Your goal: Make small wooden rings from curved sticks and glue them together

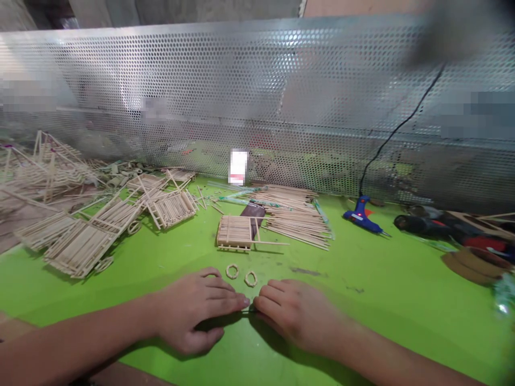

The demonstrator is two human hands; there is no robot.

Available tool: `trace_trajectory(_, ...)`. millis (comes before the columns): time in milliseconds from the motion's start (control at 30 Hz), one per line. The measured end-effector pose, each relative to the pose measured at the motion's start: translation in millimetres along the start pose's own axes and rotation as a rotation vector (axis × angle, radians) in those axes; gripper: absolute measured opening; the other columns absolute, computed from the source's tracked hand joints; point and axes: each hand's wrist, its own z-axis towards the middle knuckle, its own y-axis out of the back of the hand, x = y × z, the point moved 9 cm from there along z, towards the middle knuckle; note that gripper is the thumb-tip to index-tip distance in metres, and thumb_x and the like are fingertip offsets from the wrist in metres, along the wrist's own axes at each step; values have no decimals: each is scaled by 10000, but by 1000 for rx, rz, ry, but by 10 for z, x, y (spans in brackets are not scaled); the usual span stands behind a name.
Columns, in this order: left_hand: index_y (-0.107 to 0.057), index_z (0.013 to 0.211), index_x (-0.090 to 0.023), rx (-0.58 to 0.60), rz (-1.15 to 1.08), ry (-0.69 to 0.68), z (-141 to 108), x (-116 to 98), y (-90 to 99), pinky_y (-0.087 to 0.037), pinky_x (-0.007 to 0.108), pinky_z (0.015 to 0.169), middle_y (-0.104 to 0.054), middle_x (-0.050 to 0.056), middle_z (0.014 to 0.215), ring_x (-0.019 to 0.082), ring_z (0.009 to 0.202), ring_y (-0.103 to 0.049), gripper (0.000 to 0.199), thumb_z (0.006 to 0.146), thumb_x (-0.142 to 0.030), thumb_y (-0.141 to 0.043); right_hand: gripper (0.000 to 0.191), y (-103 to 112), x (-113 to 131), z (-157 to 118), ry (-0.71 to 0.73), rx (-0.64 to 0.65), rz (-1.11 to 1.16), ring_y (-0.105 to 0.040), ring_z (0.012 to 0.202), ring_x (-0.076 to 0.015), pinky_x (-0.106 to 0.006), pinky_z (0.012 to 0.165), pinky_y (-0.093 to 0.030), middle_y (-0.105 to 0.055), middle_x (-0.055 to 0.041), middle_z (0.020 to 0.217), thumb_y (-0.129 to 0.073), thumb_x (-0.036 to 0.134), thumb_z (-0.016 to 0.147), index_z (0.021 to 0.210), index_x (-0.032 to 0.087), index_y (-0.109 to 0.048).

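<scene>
On the green table (358, 300), my left hand (197, 308) lies palm down, its fingers extended and thumb apart. My right hand (292, 313) faces it with fingers curled together; a small dark thin thing shows between the two hands' fingertips, too small to make out. Just beyond the fingertips lie two small stick rings, the left ring (232, 271) and the right ring (250, 279). Behind them sits a small cart-like stick frame (235, 231), with a long stick pointing right, partly over a dark flat piece (254, 212).
Loose thin sticks (300, 214) lie behind the frame. More stick frames (80, 246) are piled at left. A blue glue gun (364, 215) with a black cord lies right, near a brown tape roll (477, 265). A perforated metal panel (241, 80) stands across the back.
</scene>
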Motion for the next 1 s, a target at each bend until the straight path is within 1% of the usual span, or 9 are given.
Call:
trace_trajectory(100,-526,1444,-180,9,20,7,4,10,-7,-474,462,1013,-709,100,1345,282,1137,-695,581,879,-300,-593,159,11,2,-2,4,-8,0,-485,668,-165,-326,612,-280,-606,10,743,-549,228,1037,883,195,-570)
trace_trajectory(233,-544,1443,-212,75,8,39,1,45,-67,-433,476,1056,-734,73,1305,290,1179,-673,542,910,-304,-574,155,21,2,-2,2,-9,-7,-480,659,-166,-331,609,-289,-594,16,739,-565,234,1031,881,197,-570)
trace_trajectory(367,-567,1432,-210,90,-36,55,8,57,-71,-423,455,1085,-739,55,1305,272,1217,-662,531,908,-294,-587,143,2,0,-1,1,14,-11,-495,672,-169,-337,618,-301,-598,14,755,-575,232,1025,887,195,-565)
trace_trajectory(533,-614,1388,-188,84,-52,57,17,60,-59,-447,424,1092,-731,60,1322,262,1225,-664,491,905,-278,-593,153,0,-2,5,7,9,-12,-490,668,-168,-334,616,-293,-602,13,750,-555,228,1035,885,193,-562)
trace_trajectory(633,-565,1446,-196,81,-33,48,19,45,-54,-456,423,1092,-713,77,1350,261,1221,-664,538,914,-273,-585,158,-2,-5,2,11,6,-17,-484,668,-168,-330,614,-289,-601,11,742,-555,227,1034,879,194,-561)
trace_trajectory(700,-518,1488,-218,78,-18,20,23,13,-48,-450,423,1098,-707,63,1362,256,1233,-656,558,933,-255,-556,140,-15,-1,-2,23,17,-18,-481,668,-167,-327,614,-290,-605,8,748,-555,207,1027,888,190,-564)
trace_trajectory(767,-510,1491,-224,71,1,-9,27,-16,-41,-445,422,1099,-721,52,1341,254,1231,-657,544,948,-239,-528,121,-30,-2,-5,31,34,-18,-481,671,-165,-325,615,-293,-610,5,756,-556,185,1018,898,186,-566)
trace_trajectory(867,-554,1443,-198,38,19,-44,26,-44,-21,-452,424,1081,-752,60,1280,258,1192,-679,496,949,-238,-515,113,-47,-6,-2,34,65,-7,-485,673,-161,-322,614,-294,-615,3,762,-556,169,1011,899,185,-564)
trace_trajectory(1000,-585,1405,-191,-7,9,-81,21,-71,7,-474,416,1053,-778,61,1217,249,1134,-711,464,948,-213,-508,130,-44,-2,16,37,99,25,-489,676,-154,-315,614,-296,-621,-2,771,-541,175,1022,894,183,-564)
